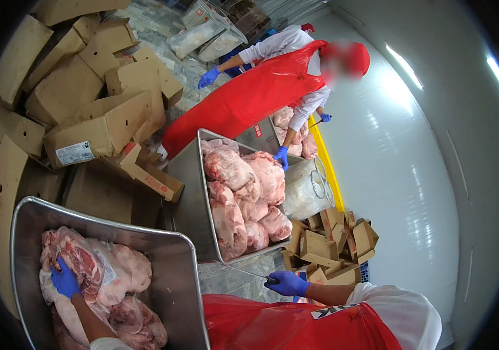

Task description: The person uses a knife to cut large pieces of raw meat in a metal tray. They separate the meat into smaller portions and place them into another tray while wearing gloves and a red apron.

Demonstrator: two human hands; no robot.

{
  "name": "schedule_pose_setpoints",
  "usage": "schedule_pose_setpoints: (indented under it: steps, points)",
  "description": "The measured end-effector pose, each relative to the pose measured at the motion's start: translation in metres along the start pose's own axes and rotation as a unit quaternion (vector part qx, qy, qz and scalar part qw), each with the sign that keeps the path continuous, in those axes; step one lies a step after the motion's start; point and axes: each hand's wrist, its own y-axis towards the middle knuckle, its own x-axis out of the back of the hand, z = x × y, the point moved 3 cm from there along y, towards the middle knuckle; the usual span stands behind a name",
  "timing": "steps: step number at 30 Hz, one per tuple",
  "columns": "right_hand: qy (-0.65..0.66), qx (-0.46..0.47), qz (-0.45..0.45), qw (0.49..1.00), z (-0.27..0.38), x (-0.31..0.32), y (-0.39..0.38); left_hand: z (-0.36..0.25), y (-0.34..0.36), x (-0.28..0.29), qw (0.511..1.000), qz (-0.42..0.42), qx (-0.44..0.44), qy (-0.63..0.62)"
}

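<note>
My left hand (64,279), in a blue glove, reaches into the near-left metal bin (171,274) and grips a large piece of raw meat (83,262). Part of this piece shows dark red, and clear plastic with a label lies over the meat beside it. More pale pink pieces (139,321) lie lower in the bin. Out to the right, my right hand (289,283), also blue-gloved, is closed around the dark handle of a knife (249,272). Its thin blade points left, near the corner of a second metal bin (188,175) heaped with large pieces of meat (232,175).
A co-worker in a red apron (249,99) stands beyond the second bin, one gloved hand (281,157) at its meat. Opened cardboard boxes (104,122) pile up at the left, more boxes (331,245) at the right. A clear plastic-lined container (308,186) stands by the white wall (401,192).
</note>
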Motion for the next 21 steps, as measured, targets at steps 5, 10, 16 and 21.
schedule_pose_setpoints:
  steps: [5,10,16,21]
  points:
    - [0.031,-0.008,-0.021,0.999,0.001,-0.012,-0.007,0.001,0.044,-0.037,0.989,0.051,-0.11,0.08]
    - [0.032,0.042,-0.054,0.997,0.015,-0.004,0.009,0.068,0.162,-0.098,0.97,0.164,-0.172,0.058]
    - [0.018,0.009,-0.024,1.0,0.015,-0.007,0.005,0.047,0.174,-0.104,0.932,0.137,-0.317,0.114]
    - [0.007,0.004,-0.021,1.0,0.023,0.005,0.007,0.063,0.2,-0.123,0.959,0.161,-0.232,-0.019]
